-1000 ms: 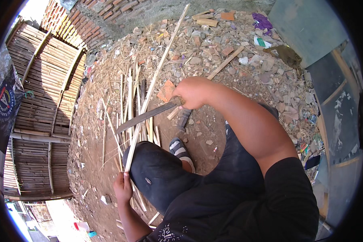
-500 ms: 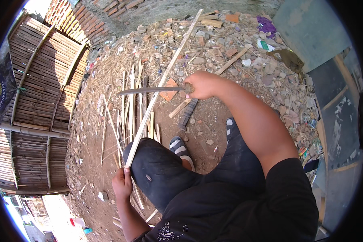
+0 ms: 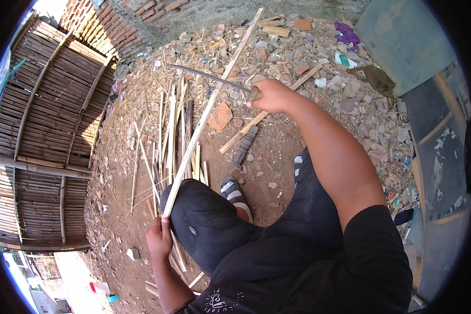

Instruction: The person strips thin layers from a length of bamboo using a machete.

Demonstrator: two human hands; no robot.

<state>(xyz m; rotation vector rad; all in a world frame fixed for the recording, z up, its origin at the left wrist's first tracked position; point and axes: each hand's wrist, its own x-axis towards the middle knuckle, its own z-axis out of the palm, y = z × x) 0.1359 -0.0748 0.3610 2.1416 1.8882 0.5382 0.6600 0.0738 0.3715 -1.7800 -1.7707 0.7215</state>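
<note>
A long pale bamboo strip (image 3: 214, 103) runs from beside my left knee out toward the far wall. Its near end is gripped in my left hand (image 3: 159, 236), thumb on top, and the strip rests against my thigh. My right hand (image 3: 269, 96) is closed round the handle of a machete (image 3: 208, 76). The long, thin dark blade crosses the strip about two thirds of the way along, its tip pointing far left. Whether blade and strip touch, I cannot tell. A dark ridged sheath (image 3: 244, 145) lies on the dirt beyond my sandalled foot (image 3: 235, 194).
Several cut strips (image 3: 171, 133) lie in a pile left of my knee. A flat stick (image 3: 293, 89) and a broken brick (image 3: 221, 116) are on the rubble ahead. A woven bamboo wall (image 3: 52, 110) stands at left, a brick wall (image 3: 141, 21) behind, and grey panels (image 3: 403, 42) at right.
My right hand has moved the machete away from me along the strip, and the blade has tilted with its tip farther off. My left hand and the strip have hardly moved.
</note>
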